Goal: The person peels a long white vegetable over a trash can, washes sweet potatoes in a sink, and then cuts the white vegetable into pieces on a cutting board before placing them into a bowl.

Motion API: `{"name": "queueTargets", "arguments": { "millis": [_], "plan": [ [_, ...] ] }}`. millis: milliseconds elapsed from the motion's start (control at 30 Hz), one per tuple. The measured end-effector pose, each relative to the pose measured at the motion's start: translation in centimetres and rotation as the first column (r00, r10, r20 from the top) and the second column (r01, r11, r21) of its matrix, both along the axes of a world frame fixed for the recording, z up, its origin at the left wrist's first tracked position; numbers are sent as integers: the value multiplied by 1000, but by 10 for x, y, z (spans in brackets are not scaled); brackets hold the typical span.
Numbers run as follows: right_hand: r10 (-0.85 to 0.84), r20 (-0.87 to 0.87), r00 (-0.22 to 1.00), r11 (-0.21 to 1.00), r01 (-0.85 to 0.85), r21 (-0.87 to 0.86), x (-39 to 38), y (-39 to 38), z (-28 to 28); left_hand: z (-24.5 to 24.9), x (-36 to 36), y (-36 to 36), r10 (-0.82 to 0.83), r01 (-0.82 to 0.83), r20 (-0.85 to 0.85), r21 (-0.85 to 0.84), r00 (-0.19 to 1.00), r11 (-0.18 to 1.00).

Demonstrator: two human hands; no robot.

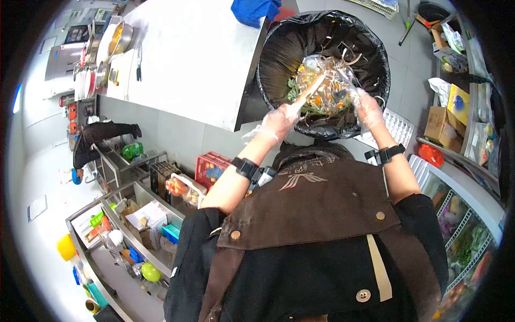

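Observation:
Over a large bin lined with a black bag point(271, 64), my left hand point(280, 122), in a clear plastic glove, is closed round the lower end of a long pale root vegetable point(311, 90). The vegetable points up and to the right, with an orange-tan tint along its length. My right hand point(368, 111), gloved too, is at the bin's right side with its fingers curled; what they hold, if anything, I cannot make out. Below both hands, a heap of peelings and food scraps point(327, 99) lies in the bin, with thin strips, orange bits and green leaves.
A steel worktable point(198, 48) stands left of the bin, with a knife point(139, 61) and a metal bowl point(121, 38) at its far side. A red crate point(212, 169) is on the floor. A glass-topped fridge point(456, 214) is at right. Another person point(102, 137) is at far left.

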State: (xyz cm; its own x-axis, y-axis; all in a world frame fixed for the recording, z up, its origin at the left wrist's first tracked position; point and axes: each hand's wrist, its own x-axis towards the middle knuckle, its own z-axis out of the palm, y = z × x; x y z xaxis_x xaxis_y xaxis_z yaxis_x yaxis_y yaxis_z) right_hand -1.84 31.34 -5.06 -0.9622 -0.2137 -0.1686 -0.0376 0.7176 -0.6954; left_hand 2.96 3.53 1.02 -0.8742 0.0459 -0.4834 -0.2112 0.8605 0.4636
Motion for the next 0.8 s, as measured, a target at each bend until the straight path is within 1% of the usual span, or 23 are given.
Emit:
{"name": "queueTargets", "arguments": {
  "millis": [33, 67, 100, 133, 167, 233, 267, 300, 333, 367, 433, 467, 500, 533, 567, 600, 633, 667, 700, 767, 800],
  "plan": [
    [106, -71, 992, 981, -116, -155, 8, -6, -15, -2, 0, 2, 7, -7, -1, 2, 1000, 1000],
    [249, -209, 946, 965, -260, -23, 17, -22, -16, -4, -3, 4, 11, -11, -39, 5, 999, 1000],
    [318, -85, 944, 945, -322, -46, 28, -41, -6, -7, -3, 6, 13, -12, -71, 7, 997, 1000],
    [547, -137, 826, 833, -520, 189, 36, -55, -15, -12, -4, 6, -13, 11, -64, -24, 998, 1000],
    [303, 295, 906, 953, -289, -89, 42, -68, 38, -10, -5, 6, -18, 17, -64, -25, 998, 1000],
    [232, 201, 952, 973, -226, -52, 39, -64, 14, -5, -3, 8, -6, 11, -83, 55, 996, 998],
    [132, 91, 987, 982, -118, -145, 30, -52, -3, -5, -3, 10, -10, 15, -88, 59, 996, 998],
    [20, -6, 1000, 968, -21, -250, 19, -34, -24, -5, -1, 10, -12, 13, -54, 27, 998, 1000],
    [-107, 235, 966, 949, 170, -266, 5, -8, -58, -5, 3, 9, -14, 14, -16, -7, 1000, 1000],
    [-216, 461, 861, 906, 353, -235, -7, 10, -81, -7, 5, 8, -16, 16, -15, -8, 1000, 1000],
    [-296, 492, 819, 950, 307, 60, -16, 15, -25, -10, 3, 6, -57, 51, -154, -46, 986, 998],
    [-127, 252, 959, 990, 137, -22, -8, 7, -9, -10, 0, 4, -71, 57, -155, -92, 985, 994],
    [35, -34, 999, 999, -36, -29, 1, -1, 6, -9, -1, 5, -82, 62, -145, -133, 986, 989],
    [122, -89, 988, 979, -135, -152, 14, -15, 3, -7, -2, 7, -73, 51, -126, -170, 989, 984],
    [196, -167, 966, 935, -236, -265, 19, -28, 0, -2, -7, 9, -73, 49, -135, -167, 988, 985],
    [272, 18, 962, 949, -265, -173, 27, -45, 15, 5, -8, 11, -83, 60, -128, -173, 988, 983],
    [318, 214, 924, 948, -306, -90, 34, -56, 25, 10, -8, 12, -96, 74, -115, -181, 989, 981],
    [372, 3, 928, 925, -371, 81, 42, -63, 1, 12, -8, 12, -101, 79, -112, -185, 989, 980],
    [368, 5, 930, 927, -368, 78, 39, -52, -20, 14, -8, 14, -108, 84, -105, -217, 989, 973],
    [245, 9, 969, 968, -246, 46, 22, -38, -11, 13, -4, 15, -115, 88, -95, -245, 989, 965],
    [-13, 250, 968, 979, 64, -195, 11, -23, -20, 9, -1, 13, -101, 78, -96, -221, 990, 972]
  ]
}}
